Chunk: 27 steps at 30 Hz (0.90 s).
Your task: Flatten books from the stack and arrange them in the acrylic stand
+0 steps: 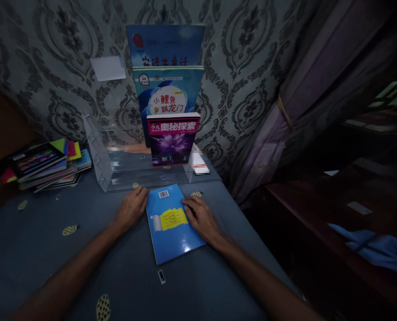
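A blue book (171, 245), with a barcode and a yellow torn-paper panel on its cover, is in front of me, flat on or just above the table. At its upper left corner, my left hand (134, 206) is closed on the edge with curled fingers. My right hand (201, 218) grips the right edge, fingertips near the upper right side and part of the palm against the book. Just behind the book stands a clear tiered rack (100, 162). Its right side holds a purple magazine-like book (173, 145), a teal book (168, 89) and a taller blue book (167, 44).
A stack of books (47, 165) lies at the table's left. A small white item (200, 161) sits beside the rack's right end. Patterned wallpaper (245, 35) and a tied curtain (279, 111) rise behind. A dark red surface (295, 218) with blue cloth (372, 247) is at right.
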Motion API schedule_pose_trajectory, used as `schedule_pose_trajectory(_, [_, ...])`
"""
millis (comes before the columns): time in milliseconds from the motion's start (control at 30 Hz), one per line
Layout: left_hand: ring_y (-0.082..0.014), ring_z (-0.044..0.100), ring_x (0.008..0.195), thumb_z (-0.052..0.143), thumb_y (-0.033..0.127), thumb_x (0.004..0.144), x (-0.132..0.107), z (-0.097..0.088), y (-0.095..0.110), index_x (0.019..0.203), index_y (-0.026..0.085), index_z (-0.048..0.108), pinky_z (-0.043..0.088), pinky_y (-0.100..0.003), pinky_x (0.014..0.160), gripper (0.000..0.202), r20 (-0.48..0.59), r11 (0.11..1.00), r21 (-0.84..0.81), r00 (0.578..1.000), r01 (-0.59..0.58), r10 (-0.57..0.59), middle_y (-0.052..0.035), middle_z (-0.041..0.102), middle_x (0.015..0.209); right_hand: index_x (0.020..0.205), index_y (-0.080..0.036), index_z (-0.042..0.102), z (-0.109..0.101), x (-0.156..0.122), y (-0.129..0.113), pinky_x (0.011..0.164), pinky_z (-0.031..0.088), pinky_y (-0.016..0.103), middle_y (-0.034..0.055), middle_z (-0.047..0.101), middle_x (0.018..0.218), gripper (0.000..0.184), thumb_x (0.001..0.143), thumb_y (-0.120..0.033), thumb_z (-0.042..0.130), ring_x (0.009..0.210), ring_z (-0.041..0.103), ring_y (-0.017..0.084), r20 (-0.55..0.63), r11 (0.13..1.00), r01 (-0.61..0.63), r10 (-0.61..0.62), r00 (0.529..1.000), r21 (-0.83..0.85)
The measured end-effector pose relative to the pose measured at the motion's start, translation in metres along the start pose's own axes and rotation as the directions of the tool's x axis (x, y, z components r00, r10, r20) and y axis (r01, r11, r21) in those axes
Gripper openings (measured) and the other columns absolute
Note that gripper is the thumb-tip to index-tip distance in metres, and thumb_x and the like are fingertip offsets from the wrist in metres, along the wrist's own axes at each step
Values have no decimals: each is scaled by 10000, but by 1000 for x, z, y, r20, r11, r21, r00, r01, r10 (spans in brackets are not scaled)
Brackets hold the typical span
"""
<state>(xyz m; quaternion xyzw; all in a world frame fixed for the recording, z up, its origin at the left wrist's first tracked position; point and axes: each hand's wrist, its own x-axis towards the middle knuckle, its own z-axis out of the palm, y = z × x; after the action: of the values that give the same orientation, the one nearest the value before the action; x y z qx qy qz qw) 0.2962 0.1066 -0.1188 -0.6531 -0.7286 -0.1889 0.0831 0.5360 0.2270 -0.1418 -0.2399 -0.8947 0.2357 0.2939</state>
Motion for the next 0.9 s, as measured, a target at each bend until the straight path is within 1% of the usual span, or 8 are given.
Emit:
schedule_pose_trajectory(133, [-203,609,867,381,200,984,0,8,-8,1033,199,583,510,-318,780,208,-23,998,-68,1000,-14,13,-67,594,977,1137,-195,703,3,-4,-7,861,547,380,90,649,972,296,945,-230,481,927,639,227,-29,999,-51,51,998,1])
schedule_pose_trajectory(233, [-205,603,874,377,185,978,2,15,-11,1012,188,584,517,-327,797,209,-46,994,-92,998,-53,49,-72,586,969,1136,-200,699,2,-5,-12,814,558,348,74,641,931,293,952,-210,472,867,642,205,-16,999,-40,40,999,10])
schedule_pose_trajectory(300, [-210,601,881,386,186,980,1,16,-11,1010,181,584,520,-333,806,200,-55,994,-82,996,-69,64,-77,589,968,1138,-196,693,1,-3,-14,849,555,371,91,653,982,288,946,-194,479,923,641,221,-17,999,2,-3,1000,-36])
schedule_pose_trajectory(400, [-224,598,925,404,184,979,1,15,-10,1005,182,588,520,-350,834,186,-71,996,-42,995,-79,76,-84,606,994,1127,-178,691,4,6,-20,988,491,476,144,634,1218,278,926,-176,498,1148,575,287,-16,979,111,-115,993,-172])
schedule_pose_trajectory(467, [-228,598,949,414,178,974,0,15,-9,1005,186,590,520,-356,846,179,-80,997,-27,994,-78,76,-86,618,1016,1132,-168,686,11,15,-28,1042,442,509,155,601,1317,289,919,-153,491,1253,513,303,42,957,189,-184,982,-218])
schedule_pose_trajectory(600, [-232,598,956,417,159,960,0,17,-9,999,181,591,516,-357,860,180,-74,997,-18,995,-70,69,-91,631,1012,1250,-165,623,32,40,-50,1109,382,460,143,587,1371,385,905,-115,458,1328,477,246,222,939,298,-258,940,-171])
schedule_pose_trajectory(767, [-226,601,963,399,123,934,1,19,-12,1011,179,593,506,-362,891,216,-95,995,-83,994,-58,50,-90,644,998,1378,-95,506,54,62,-62,1172,304,449,175,541,1428,476,911,-86,420,1383,439,231,350,955,255,-189,918,-153])
schedule_pose_trajectory(900, [-245,601,958,416,150,945,2,19,-13,1024,159,607,505,-389,891,207,-101,995,-59,992,-78,72,-101,659,972,1373,-100,519,51,61,-56,1193,265,476,178,519,1451,419,977,-179,409,1403,419,237,354,965,218,-155,922,-145])
